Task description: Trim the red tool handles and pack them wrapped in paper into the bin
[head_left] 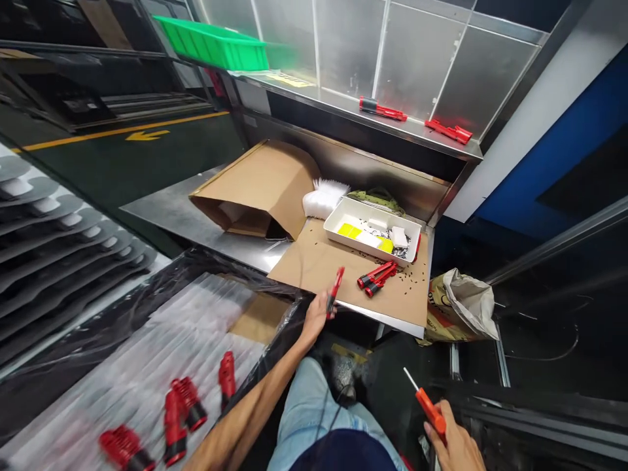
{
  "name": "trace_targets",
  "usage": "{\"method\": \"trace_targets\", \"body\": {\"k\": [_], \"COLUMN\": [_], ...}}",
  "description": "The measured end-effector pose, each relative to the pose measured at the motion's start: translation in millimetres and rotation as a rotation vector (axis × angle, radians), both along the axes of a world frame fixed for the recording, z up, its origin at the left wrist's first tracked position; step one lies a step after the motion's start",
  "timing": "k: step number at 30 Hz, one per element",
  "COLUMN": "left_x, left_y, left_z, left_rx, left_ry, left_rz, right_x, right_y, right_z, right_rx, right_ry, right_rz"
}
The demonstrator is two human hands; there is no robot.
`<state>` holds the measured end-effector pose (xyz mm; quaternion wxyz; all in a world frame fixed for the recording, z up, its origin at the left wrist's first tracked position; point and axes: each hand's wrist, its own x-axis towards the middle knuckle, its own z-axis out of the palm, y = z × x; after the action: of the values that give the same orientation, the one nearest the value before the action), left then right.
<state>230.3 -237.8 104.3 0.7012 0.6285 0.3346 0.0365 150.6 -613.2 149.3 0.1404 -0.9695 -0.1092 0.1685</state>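
Head view: bare left hand [318, 315] gripping a slender red plastic part [335, 291] beside a brown cardboard sheet [314, 261]. Bare right hand [457, 439] clenched around an orange-handled tool [428, 407] with thin white shaft.

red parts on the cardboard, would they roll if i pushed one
The two red plastic parts look rounded, so they would probably roll a little on the cardboard sheet. They seem rigid and light, and since they touch, one would likely shift the other.

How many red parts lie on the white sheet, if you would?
4: one red part far left, a touching pair beside it, one near the left hand; some may be hidden.
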Motion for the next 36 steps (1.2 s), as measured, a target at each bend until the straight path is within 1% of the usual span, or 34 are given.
{"method": "trace_targets", "body": {"k": [2,4,6,7,9,10,11,13,14,15,18,19,22,24,26,29,30,33,34,36], "left_x": [-41.3,-76.9,-99.3,-105.0,-108.1,-107.3,-106.1,-104.8,-105.1,-106.2,-110.4,-111.4,-111.5,-110.7,-110.8,-113.9,-115.5,-119.6,-120.5,-121.4], "left_y": [-23.1,-48.6,-68.3,-74.5,-79.3,-78.7,-77.1,-72.5,-70.4,-68.7,-65.7,-65.1,-63.3,-61.5,-58.1,-48.4,-44.3,-32.9,-30.6,-29.0], "left_z": [-6.8,-14.9,-21.0,-23.0,-25.1,-25.4,-25.5,-25.1,-25.0,-25.0,-26.8,-27.7,-29.7,-29.1,-26.2,-19.3,-17.0,-12.9,-12.5,-12.4], "left_rx": [-0.169,-0.322,-0.424,-0.457,-0.492,-0.499,-0.501,-0.498,-0.494,-0.488,-0.462,-0.455,-0.454,-0.481,-0.535,-0.678,-0.739,-0.909,-0.952,-1.016], "left_ry": [0.093,0.195,0.264,0.282,0.289,0.285,0.279,0.266,0.258,0.247,0.215,0.211,0.210,0.214,0.226,0.279,0.310,0.415,0.441,0.463], "left_rz": [-0.057,-0.123,-0.158,-0.164,-0.165,-0.164,-0.165,-0.177,-0.189,-0.203,-0.241,-0.250,-0.268,-0.267,-0.253,-0.222,-0.214,-0.209,-0.207,-0.193], "right_x": [-12.2,-21.8,-23.0,-20.4,-11.5,-6.7,-2.5,5.0,8.8,13.0,26.3,30.0,38.0,41.8,43.9,43.4,42.9,42.1,41.9,41.8], "right_y": [6.3,15.6,26.1,31.5,42.5,48.3,53.9,63.5,66.7,68.5,66.2,64.1,59.0,57.1,55.6,51.6,49.7,43.4,41.6,39.1], "right_z": [2.7,7.7,17.4,24.0,38.7,46.1,53.1,65.0,69.9,74.0,82.0,83.5,85.7,86.9,88.6,92.9,94.7,99.0,99.7,99.7], "right_rx": [-0.075,-0.141,-0.185,-0.212,-0.268,-0.283,-0.283,-0.241,-0.233,-0.245,-0.321,-0.326,-0.283,-0.308,-0.328,-0.263,-0.263,-0.345,-0.347,-0.288], "right_ry": [0.041,0.056,0.017,-0.003,-0.003,0.028,0.079,0.183,0.215,0.230,0.180,0.163,0.150,0.150,0.172,0.228,0.235,0.199,0.195,0.220], "right_rz": [0.090,0.200,0.274,0.280,0.261,0.263,0.285,0.376,0.399,0.390,0.280,0.274,0.324,0.283,0.259,0.356,0.359,0.272,0.282,0.367]}}
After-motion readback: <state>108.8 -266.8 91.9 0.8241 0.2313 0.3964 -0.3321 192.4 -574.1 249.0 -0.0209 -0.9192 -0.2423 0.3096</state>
